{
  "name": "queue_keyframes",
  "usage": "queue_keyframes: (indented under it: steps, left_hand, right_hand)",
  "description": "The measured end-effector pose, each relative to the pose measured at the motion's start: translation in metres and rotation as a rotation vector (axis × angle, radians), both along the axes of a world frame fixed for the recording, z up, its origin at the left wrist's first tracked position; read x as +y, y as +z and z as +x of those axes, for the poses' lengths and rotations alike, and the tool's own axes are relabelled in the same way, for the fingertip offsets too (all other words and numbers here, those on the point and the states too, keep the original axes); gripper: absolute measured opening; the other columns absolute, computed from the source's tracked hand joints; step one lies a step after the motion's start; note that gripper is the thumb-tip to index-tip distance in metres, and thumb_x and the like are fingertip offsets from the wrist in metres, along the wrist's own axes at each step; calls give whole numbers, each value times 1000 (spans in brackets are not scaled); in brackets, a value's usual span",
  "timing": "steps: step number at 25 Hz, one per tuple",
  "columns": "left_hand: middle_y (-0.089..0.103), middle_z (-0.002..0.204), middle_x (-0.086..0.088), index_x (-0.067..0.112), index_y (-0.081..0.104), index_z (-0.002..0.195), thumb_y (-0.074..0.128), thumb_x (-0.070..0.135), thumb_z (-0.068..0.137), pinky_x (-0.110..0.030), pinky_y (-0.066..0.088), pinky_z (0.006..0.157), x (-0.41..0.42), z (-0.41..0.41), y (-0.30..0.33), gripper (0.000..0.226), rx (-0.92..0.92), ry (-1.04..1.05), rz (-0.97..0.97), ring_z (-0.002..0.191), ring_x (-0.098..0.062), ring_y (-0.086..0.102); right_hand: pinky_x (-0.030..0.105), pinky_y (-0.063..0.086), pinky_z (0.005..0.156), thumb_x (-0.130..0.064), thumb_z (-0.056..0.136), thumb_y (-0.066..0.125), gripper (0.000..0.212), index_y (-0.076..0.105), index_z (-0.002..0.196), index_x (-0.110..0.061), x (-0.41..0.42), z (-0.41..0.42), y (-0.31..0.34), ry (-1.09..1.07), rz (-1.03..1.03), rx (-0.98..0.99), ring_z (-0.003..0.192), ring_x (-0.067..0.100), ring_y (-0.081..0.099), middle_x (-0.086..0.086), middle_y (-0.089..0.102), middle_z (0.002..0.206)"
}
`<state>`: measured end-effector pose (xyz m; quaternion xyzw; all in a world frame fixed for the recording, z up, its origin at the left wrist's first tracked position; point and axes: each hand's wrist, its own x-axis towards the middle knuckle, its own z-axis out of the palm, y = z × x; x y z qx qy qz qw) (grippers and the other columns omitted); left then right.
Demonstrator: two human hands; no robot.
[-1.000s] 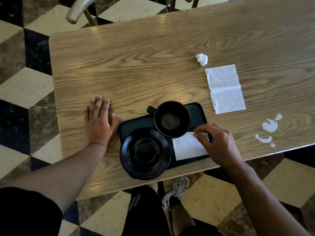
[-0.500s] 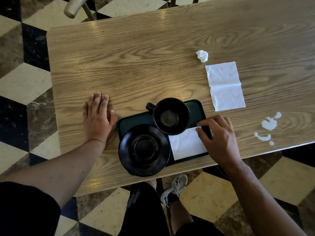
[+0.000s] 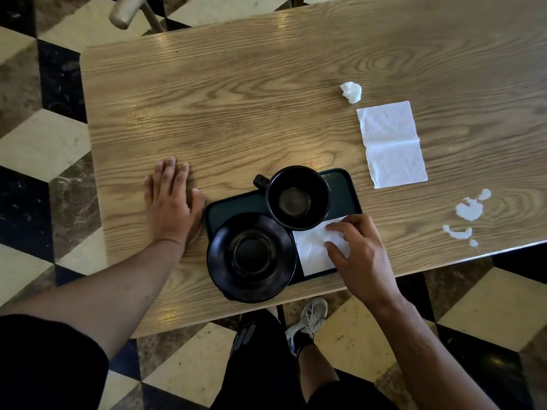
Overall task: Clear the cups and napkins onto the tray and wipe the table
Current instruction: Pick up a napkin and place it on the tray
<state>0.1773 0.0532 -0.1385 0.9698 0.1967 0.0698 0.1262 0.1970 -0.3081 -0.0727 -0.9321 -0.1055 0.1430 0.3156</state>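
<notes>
A dark green tray (image 3: 349,187) lies near the table's front edge. On it stand a black cup (image 3: 297,198) and a black saucer (image 3: 251,257), with a white napkin (image 3: 310,253) at its right end. My right hand (image 3: 359,255) is on that napkin, fingers curled and bunching its upper corner. My left hand (image 3: 170,207) rests flat on the wooden table (image 3: 236,113), its thumb against the tray's left edge. A flat unfolded napkin (image 3: 390,145) and a crumpled napkin ball (image 3: 351,91) lie on the table to the right.
White spilled drops (image 3: 470,210) sit near the table's right front edge. A chair back (image 3: 127,10) stands beyond the far left corner. My legs and a shoe (image 3: 307,321) show below the table over a chequered floor.
My right hand has moved further onto the tray's napkin and its fingers have curled into it, creasing the paper. The left hand has stayed flat in place.
</notes>
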Motion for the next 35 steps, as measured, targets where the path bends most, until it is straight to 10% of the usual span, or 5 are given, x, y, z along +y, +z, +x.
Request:
queue_keyframes:
  steps: [10,15,23,35]
  left_hand:
    - [42,156,-25,0,53,143,39,29,97,-56,20,121,-7,-3,13,56,53,-32,43,148,-43,34]
    - [70,104,-24,1,70,100,48,14,92,-54,44,91,-5,56,33,27,-83,67,15,97,-44,59]
    - [29,165,-21,5,40,152,41,34,99,-59,16,124,-98,216,15,60,28,-652,5,154,-39,21]
    - [43,159,-14,6,52,144,49,27,94,-55,18,124,-109,223,-9,54,-98,-620,-15,150,-33,33]
  right_hand:
    - [10,44,80,-10,93,68,20,74,111,-16,-3,28,14,-274,84,-42,92,7,58,-6,59,109]
    - [26,50,84,-4,93,64,21,75,109,-13,-25,84,10,-347,53,-102,90,17,62,3,64,111]
    - [27,37,99,-5,91,63,35,74,120,-21,-62,185,-10,-245,-157,-168,112,28,47,5,56,113]
    - [51,47,95,-12,86,67,15,76,97,-14,-78,196,-11,-120,-130,-284,104,31,54,3,65,100]
